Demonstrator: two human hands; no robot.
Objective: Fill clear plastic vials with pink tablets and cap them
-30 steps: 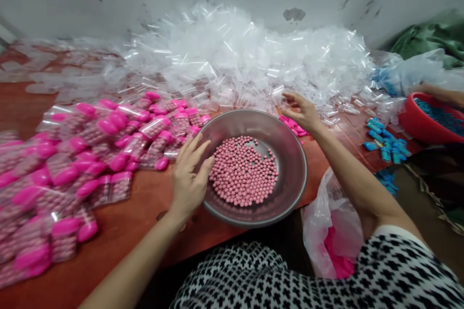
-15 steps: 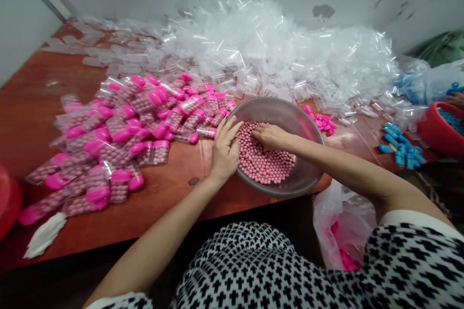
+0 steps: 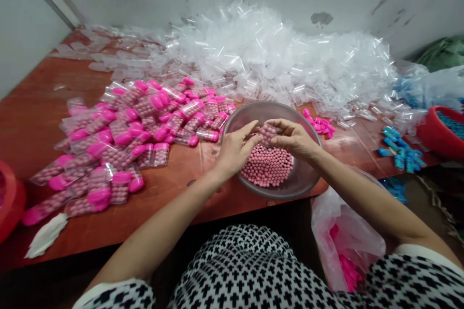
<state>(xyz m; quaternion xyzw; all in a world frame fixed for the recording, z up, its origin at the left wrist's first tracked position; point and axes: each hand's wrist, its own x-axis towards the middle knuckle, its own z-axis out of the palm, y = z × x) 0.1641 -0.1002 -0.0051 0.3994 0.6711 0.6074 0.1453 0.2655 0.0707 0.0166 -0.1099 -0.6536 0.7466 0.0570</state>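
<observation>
Over the grey metal bowl (image 3: 308,174), a small clear plastic container filled with pink beads (image 3: 267,133) is held up between my hands. My right hand (image 3: 295,140) pinches its right side between thumb and fingers. At its left side, the thumb and fingertips of my left hand (image 3: 235,150) close around the end. Loose pink beads (image 3: 268,166) cover part of the bowl's bottom below. Left of the bowl lies a heap of bead-filled clear containers with bright pink caps (image 3: 123,137).
Empty clear containers (image 3: 246,53) are piled along the wall. Loose pink caps (image 3: 319,123) sit right of the bowl, with blue-filled containers (image 3: 401,149) and a red tub (image 3: 440,130) farther right. Another red tub (image 3: 12,203) stands left; a plastic bag (image 3: 326,236) hangs below the table edge.
My right hand has come up out of the beads, and a bead-filled container now shows between both hands. My left hand has moved from the bowl's left rim inward over the bowl.
</observation>
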